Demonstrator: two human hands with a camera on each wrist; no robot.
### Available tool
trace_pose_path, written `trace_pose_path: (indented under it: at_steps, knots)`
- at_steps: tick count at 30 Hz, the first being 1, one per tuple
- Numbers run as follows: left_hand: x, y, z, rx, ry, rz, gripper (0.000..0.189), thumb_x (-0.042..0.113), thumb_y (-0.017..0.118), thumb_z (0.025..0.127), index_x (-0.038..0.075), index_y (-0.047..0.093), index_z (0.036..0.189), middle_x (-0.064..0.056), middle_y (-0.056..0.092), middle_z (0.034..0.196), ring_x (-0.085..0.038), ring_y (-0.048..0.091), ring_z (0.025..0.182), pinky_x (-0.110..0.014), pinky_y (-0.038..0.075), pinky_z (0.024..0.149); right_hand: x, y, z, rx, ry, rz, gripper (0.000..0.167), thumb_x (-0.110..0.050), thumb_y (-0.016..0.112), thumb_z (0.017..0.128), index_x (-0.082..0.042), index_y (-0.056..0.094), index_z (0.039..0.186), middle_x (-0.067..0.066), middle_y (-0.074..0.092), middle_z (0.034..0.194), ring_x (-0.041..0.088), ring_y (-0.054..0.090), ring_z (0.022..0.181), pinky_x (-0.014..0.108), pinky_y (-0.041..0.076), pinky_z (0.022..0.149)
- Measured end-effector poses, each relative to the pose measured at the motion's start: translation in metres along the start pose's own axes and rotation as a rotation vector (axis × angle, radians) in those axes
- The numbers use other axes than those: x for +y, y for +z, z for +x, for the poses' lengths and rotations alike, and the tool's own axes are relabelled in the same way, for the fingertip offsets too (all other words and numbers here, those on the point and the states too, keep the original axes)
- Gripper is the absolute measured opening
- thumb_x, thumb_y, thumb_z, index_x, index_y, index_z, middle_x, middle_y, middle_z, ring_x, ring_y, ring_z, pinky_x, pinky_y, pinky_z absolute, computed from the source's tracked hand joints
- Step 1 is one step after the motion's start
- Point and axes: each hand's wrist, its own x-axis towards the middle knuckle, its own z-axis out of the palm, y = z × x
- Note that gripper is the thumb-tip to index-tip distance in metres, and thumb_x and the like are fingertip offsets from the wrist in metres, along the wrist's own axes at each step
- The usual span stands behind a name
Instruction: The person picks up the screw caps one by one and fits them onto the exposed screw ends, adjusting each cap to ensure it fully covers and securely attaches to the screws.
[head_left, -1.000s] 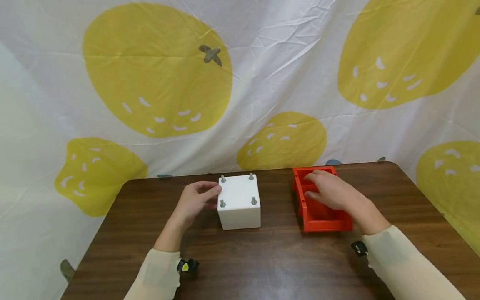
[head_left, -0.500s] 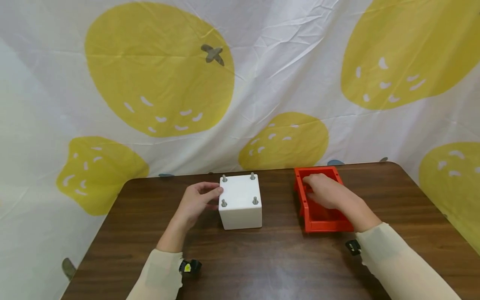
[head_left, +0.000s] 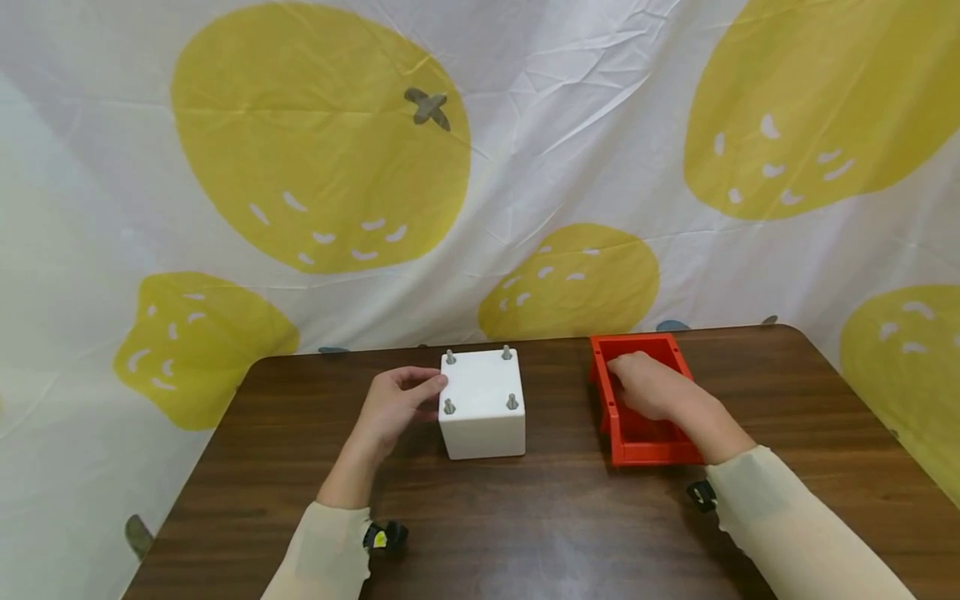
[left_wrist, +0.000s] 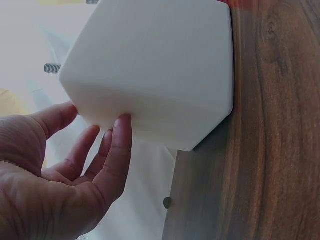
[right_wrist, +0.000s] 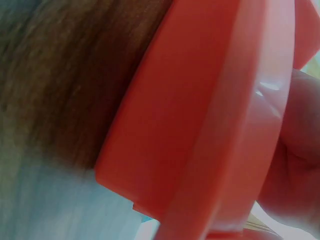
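Observation:
A white box-shaped block [head_left: 483,435] stands on the table with several threaded metal studs [head_left: 512,402] sticking up from its top. My left hand [head_left: 393,408] is at the block's left side. In the left wrist view, its fingertips [left_wrist: 123,125] touch the side face and the thumb lies at the upper edge. To the right, my right hand [head_left: 652,387] reaches down into a red plastic bin [head_left: 652,454], its fingers hidden behind the hand and the bin walls. In the right wrist view, the bin's outer wall covers most of the hand; whatever the fingers touch is out of sight.
Both the block and the bin are on a dark wood-grain table [head_left: 540,517]. Behind it hangs a white curtain [head_left: 540,167] printed with yellow fruit. A small black camera [head_left: 385,536] is strapped at the left wrist, another [head_left: 701,495] at the right.
My right hand has lowered further into the red bin, and its fingers, partly visible before, are now hidden. The left hand stays against the white block.

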Motion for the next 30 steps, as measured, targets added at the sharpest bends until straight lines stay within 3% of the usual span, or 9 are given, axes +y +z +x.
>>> trace_pose_path:
  at_steps: [10, 17, 30]
  knots:
    - [-0.003, 0.000, 0.000, 0.013, -0.004, 0.007, 0.032, 0.020, 0.081, 0.098, -0.002, 0.075, 0.121, -0.017, 0.070, 0.122, -0.029, 0.072, 0.096, -0.051, 0.065, 0.086, -0.002, 0.003, 0.001, -0.012, 0.011, 0.004, 0.020, 0.008, 0.064, 0.094, -0.011, 0.063, 0.088, 0.000, 0.060, 0.077, 0.021, 0.058, 0.078, 0.040, 0.057, 0.078]
    - [-0.005, -0.001, 0.001, 0.009, 0.000, 0.006, 0.033, 0.021, 0.081, 0.098, -0.001, 0.075, 0.121, -0.018, 0.071, 0.120, -0.027, 0.072, 0.095, -0.051, 0.065, 0.086, 0.001, 0.006, 0.005, -0.008, 0.040, -0.009, 0.021, 0.009, 0.062, 0.094, -0.011, 0.062, 0.086, 0.001, 0.059, 0.076, 0.022, 0.057, 0.077, 0.039, 0.056, 0.077]
    - [-0.002, -0.001, -0.001, 0.013, -0.006, -0.007, 0.034, 0.022, 0.081, 0.098, -0.001, 0.075, 0.123, -0.018, 0.070, 0.123, -0.026, 0.072, 0.096, -0.039, 0.067, 0.076, 0.006, 0.013, 0.006, 0.058, 0.004, 0.009, 0.020, 0.008, 0.069, 0.092, -0.010, 0.061, 0.093, 0.000, 0.061, 0.080, 0.023, 0.061, 0.081, 0.045, 0.059, 0.083]
